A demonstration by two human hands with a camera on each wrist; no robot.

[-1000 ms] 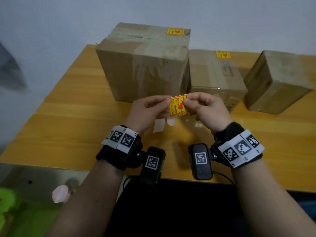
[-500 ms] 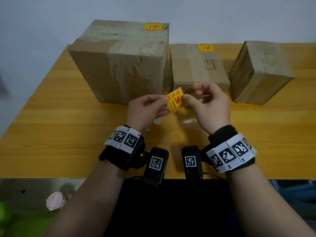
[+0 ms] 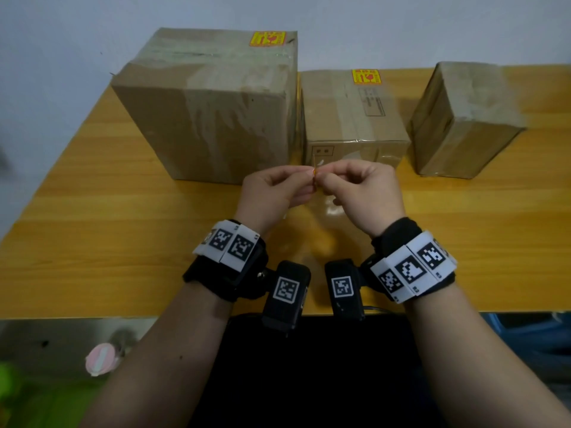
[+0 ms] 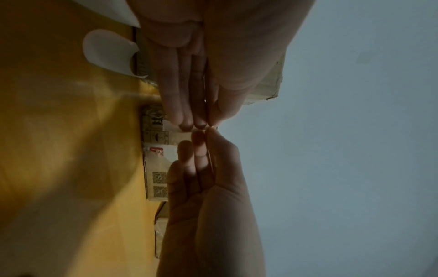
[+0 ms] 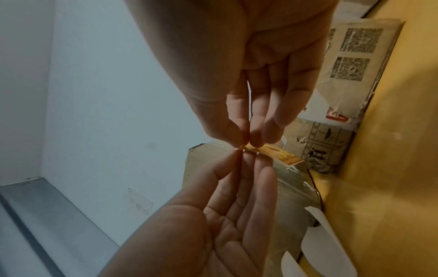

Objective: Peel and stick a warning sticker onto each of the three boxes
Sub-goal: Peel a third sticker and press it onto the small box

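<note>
Three cardboard boxes stand in a row at the back of the table. The large box (image 3: 210, 106) on the left carries a yellow warning sticker (image 3: 267, 38) on its top. The middle box (image 3: 349, 118) has one too (image 3: 366, 77). No sticker shows on the right box (image 3: 463, 118). In front of the middle box my left hand (image 3: 309, 176) and right hand (image 3: 324, 177) pinch a third yellow sticker (image 5: 275, 152) between thumbs and fingertips. It is edge-on in the head view, with a white corner showing at its top.
The boxes stand on a wooden table (image 3: 92, 211) against a pale wall. Curled white backing papers (image 4: 106, 52) lie on the table under my left hand. A black surface (image 3: 309, 366) lies below the table's front edge, and a pink round object (image 3: 100, 359) sits low on the left.
The sticker has turned from face-on to edge-on. Both hands have closed in on its top corner, fingertips nearly touching.
</note>
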